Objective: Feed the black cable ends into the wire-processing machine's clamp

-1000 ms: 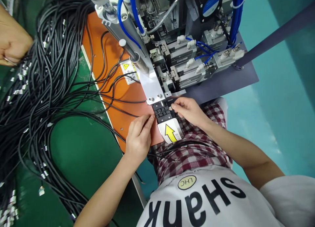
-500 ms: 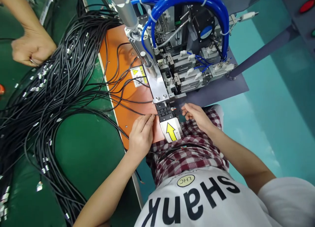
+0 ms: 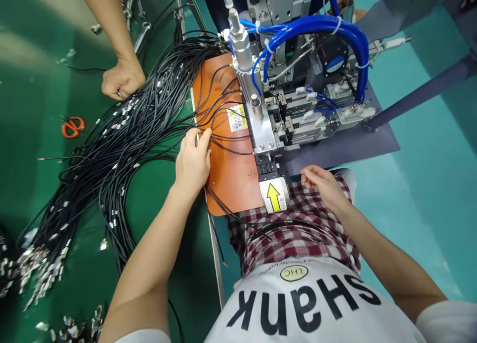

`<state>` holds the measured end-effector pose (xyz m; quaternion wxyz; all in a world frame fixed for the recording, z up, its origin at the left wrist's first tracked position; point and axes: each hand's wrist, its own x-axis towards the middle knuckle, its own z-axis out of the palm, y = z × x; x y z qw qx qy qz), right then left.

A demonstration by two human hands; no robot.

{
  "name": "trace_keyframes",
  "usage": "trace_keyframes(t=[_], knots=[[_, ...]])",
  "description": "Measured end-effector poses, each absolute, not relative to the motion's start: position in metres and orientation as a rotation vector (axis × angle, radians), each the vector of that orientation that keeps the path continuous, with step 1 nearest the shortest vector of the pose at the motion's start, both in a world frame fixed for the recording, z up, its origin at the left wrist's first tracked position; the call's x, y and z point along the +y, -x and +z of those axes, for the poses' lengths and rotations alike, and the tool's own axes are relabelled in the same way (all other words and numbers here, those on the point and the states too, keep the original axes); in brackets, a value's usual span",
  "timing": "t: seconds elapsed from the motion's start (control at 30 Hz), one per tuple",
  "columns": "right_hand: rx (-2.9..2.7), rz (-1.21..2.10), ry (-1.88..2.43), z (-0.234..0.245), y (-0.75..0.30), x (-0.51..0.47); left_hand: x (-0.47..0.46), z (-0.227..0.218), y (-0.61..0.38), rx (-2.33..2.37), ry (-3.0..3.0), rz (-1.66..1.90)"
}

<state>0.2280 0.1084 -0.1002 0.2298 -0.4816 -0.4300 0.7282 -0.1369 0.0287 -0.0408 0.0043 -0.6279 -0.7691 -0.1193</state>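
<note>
My left hand [image 3: 193, 159] is over the left edge of the orange plate [image 3: 234, 184], its fingers bent around a black cable [image 3: 219, 137] beside the bundle; the fingertips are partly hidden. My right hand [image 3: 324, 184] hovers above my lap, right of the black slotted holder [image 3: 269, 168], fingers curled together with nothing visible in them. Several black cables run over the plate into the machine [image 3: 261, 119]. A yellow arrow label [image 3: 274, 195] sits in front of the holder, which shows no cable in its front slots.
A large bundle of black cables [image 3: 149, 104] lies on the green table [image 3: 149, 204]. Another person's hand [image 3: 122, 80] rests at its far side. Orange-handled scissors [image 3: 72, 127] and a wrench [image 3: 142, 35] lie nearby. More cables [image 3: 290, 224] lie across my lap.
My left hand has moved from the holder back and left to the cables at the plate's edge. The cable in the front slots has shifted forward under the machine. The view has swung left.
</note>
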Motion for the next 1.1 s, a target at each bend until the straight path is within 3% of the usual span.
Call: trace_keyframes(t=[0.27,0.53,0.7,0.87,0.97,1.1], knots=[[-1.214,1.952,1.346,-0.097,-0.254,0.102,0.08,-0.054,0.198,-2.44,1.905,-0.076],[-1.24,1.926,1.359,-0.102,-0.252,0.102,0.106,-0.06,0.198,-2.479,1.782,-0.359],[-1.358,1.889,1.353,-0.083,-0.247,0.099,0.043,-0.02,0.143,-2.267,2.032,-0.401],[-1.435,1.819,1.374,-0.068,-0.248,0.095,-0.054,-0.004,0.056,-1.537,3.074,-0.098],[-1.477,1.835,1.335,-0.063,-0.241,0.093,-0.075,-0.018,0.035,-1.53,3.043,-0.039],[-1.575,1.815,1.309,-0.055,-0.237,0.09,-0.068,-0.021,0.04,-1.781,3.087,-0.431]])
